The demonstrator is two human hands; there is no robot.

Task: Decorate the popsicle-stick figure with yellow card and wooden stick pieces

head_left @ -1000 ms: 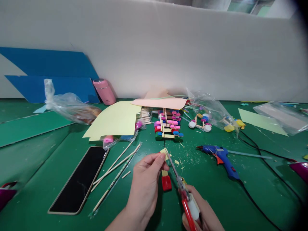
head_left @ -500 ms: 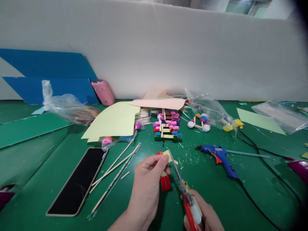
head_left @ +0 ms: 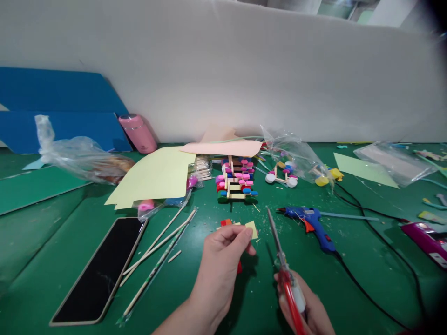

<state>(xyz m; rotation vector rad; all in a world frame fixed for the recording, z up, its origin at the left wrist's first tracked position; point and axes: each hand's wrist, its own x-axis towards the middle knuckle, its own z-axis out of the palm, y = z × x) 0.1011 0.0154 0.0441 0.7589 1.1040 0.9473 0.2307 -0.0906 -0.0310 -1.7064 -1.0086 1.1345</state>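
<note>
Between thumb and fingers, my left hand [head_left: 223, 265] pinches a small pale yellow paper piece [head_left: 252, 230]. My right hand [head_left: 305, 302] is wrapped round the red handles of a pair of scissors [head_left: 282, 260]. The blades point up and away, to the right of the paper and apart from it. Behind and under my left hand lie red and orange pieces [head_left: 226, 222], mostly hidden. Farther back stands a row of small stick models [head_left: 237, 181] with coloured wheels.
Left of my hands lie a phone [head_left: 99, 270], thin sticks [head_left: 157, 251] and yellow paper [head_left: 153, 179]. A blue glue gun [head_left: 312, 223] with its cord lies right of the scissors. Farther back are plastic bags [head_left: 84, 156], a pink bottle [head_left: 138, 133] and another wheeled model [head_left: 281, 175].
The scissors have moved right, away from the paper. My left hand has shifted slightly right, still pinching the piece. The whole view has turned a little to the right.
</note>
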